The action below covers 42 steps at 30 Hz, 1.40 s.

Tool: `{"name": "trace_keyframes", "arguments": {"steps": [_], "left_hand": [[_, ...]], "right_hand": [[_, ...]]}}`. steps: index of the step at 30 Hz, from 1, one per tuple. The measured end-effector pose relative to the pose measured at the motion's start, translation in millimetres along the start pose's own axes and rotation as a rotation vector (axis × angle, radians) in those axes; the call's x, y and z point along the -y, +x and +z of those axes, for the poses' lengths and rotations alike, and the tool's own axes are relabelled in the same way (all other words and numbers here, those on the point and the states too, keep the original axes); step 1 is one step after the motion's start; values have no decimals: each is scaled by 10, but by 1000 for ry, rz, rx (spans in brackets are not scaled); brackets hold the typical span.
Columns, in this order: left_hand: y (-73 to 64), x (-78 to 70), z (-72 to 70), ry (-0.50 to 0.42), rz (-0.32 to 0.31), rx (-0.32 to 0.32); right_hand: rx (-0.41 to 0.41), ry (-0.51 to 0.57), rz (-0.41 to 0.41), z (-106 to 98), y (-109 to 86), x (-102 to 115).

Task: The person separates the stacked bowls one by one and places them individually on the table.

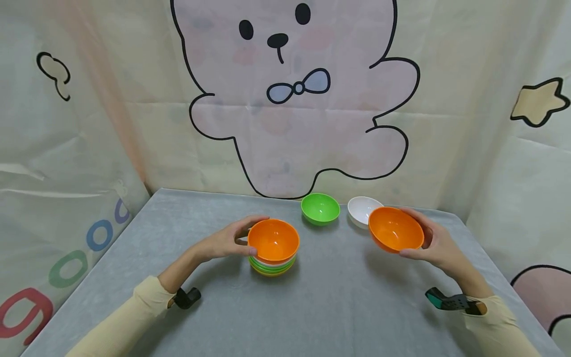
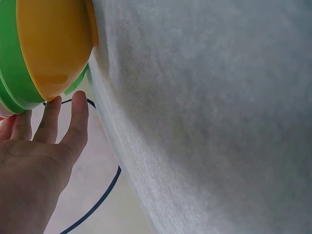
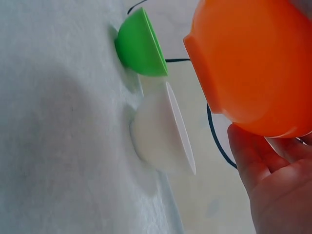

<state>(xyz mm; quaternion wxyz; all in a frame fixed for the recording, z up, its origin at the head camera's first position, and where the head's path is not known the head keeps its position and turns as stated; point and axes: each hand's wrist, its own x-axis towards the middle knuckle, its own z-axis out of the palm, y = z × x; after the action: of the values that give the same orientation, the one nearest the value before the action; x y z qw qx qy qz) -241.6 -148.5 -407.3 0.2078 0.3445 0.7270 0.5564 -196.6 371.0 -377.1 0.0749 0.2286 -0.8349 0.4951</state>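
Gap separates left hand [image 1: 233, 240], gripping stacked bowls [image 1: 273, 248], from right hand [image 1: 431, 243], pinching orange bowl [image 1: 393, 230].

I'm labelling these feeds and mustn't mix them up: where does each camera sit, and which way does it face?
Head: worn on the head, facing forward and down over the table and cartoon backdrop; left hand, right hand and sleeves show.
Left wrist: on that wrist, image turned sideways, facing the bowl stack; part of that hand shows.
Right wrist: likewise sideways, facing the held orange bowl; part of that hand shows.
Shared: head and right wrist both show the green bowl and white bowl.
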Motion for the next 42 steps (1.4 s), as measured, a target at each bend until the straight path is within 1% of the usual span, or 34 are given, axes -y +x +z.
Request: {"name": "trace_keyframes", "arguments": {"steps": [5, 11, 20, 23, 29, 35, 42], "left_hand": [[14, -10, 8, -5, 3, 5], [11, -32, 10, -4, 0, 7], [3, -40, 8, -5, -6, 7], [1, -37, 7, -4, -5, 10], [1, -31, 0, -5, 2, 11], [2, -25, -4, -11, 6, 12], [-1, -27, -7, -16, 5, 11]], "right_hand": [[-12, -29, 18, -60, -47, -27], [-18, -65, 28, -116, -55, -99], [-66, -139, 58, -261, -100, -217], [-79, -150, 87, -317, -115, -262], [-112, -216, 194, -418, -125, -361], [-114, -238, 233, -482, -94, -460], [-110, -270, 285, -510, -5, -608]]}}
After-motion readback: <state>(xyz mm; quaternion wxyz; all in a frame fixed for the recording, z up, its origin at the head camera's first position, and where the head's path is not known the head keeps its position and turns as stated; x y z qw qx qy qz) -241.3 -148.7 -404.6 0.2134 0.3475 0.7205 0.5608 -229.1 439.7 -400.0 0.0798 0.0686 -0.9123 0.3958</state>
